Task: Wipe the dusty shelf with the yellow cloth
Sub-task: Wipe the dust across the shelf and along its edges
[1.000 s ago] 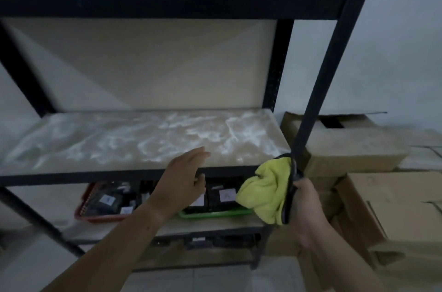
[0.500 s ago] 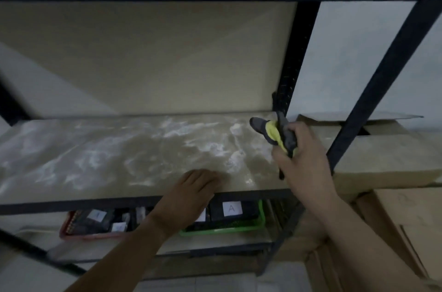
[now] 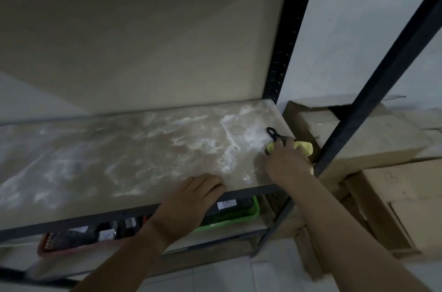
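The right hand (image 3: pixel 285 163) lies on the bunched cloth (image 3: pixel 303 147), fingers curled over it and holding it down on the shelf (image 3: pixel 119 160) at its right end. A black loop (image 3: pixel 272 133) sticks out of the cloth toward the shelf's back. White dust (image 3: pixel 229 148) streaks most of the shelf. The left hand (image 3: pixel 189 203) rests on the shelf's front edge, fingers flat and together, holding nothing. Below the shelf sit a green basket (image 3: pixel 239 218) and a red basket (image 3: pixel 55 249). Cardboard boxes (image 3: pixel 382 138) are stacked right of the shelf.
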The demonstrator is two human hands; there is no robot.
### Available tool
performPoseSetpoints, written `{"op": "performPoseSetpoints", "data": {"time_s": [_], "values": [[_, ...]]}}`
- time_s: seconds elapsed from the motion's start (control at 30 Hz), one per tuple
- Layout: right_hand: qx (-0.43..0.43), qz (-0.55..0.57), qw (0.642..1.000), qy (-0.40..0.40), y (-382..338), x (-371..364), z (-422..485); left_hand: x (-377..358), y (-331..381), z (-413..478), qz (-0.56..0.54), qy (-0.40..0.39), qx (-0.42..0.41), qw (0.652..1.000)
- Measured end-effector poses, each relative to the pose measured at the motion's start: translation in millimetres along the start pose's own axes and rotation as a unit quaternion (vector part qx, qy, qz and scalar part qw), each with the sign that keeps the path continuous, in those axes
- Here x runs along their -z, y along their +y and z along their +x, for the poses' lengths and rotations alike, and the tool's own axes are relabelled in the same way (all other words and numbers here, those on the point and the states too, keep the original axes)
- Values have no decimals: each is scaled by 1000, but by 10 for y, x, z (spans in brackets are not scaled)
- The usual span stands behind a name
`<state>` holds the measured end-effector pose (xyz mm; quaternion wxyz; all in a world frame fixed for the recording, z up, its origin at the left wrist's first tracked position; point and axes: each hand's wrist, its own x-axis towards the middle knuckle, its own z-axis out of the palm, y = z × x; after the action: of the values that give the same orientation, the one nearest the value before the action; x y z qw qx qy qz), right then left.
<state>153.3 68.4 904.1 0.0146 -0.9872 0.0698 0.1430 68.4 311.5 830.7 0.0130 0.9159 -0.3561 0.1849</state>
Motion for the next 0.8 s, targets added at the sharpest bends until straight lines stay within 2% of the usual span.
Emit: {"op": "performPoseSetpoints", "data": {"time_s": [0.1, 0.17, 0.27, 0.33, 0.37, 0.43, 0.47, 0.5, 0.57, 0.63, 0.7, 0.8], "values": [[31, 36, 986, 159, 25, -226, -157, -39, 11, -6, -4, -8, -3, 1000], [72, 77, 968, 228, -32, -361, -238, -46, 8, 8, -10, -8, -2, 1000], [161, 148, 944, 247, -158, -414, -234, -45, 5, 27, -24, -1, 2, 1000], [230, 233, 914, 240, -106, -340, -200, -39, 8, 34, -35, 3, 6, 999], [235, 291, 894, 245, -24, -276, -175, -38, 13, 37, -40, 3, 7, 999], [189, 355, 869, 287, 155, -161, -78, -36, 21, 39, -42, 3, 11, 999], [146, 352, 876, 296, 227, -123, -9, -38, 25, 40, -43, 2, 12, 999], [90, 325, 902, 270, 257, -94, 63, -39, 28, 43, -43, -1, 16, 999], [2, 201, 968, 151, 193, -98, 141, -32, 39, 49, -45, -4, 28, 999], [-18, 120, 986, 114, 96, -156, 86, -24, 46, 59, -46, -6, 38, 998], [9, 145, 976, 161, 13, -215, -35, -13, 43, 72, -45, -8, 40, 998], [161, 200, 948, 186, -186, -320, -269, -6, 37, 79, -30, -8, 35, 999]]}}
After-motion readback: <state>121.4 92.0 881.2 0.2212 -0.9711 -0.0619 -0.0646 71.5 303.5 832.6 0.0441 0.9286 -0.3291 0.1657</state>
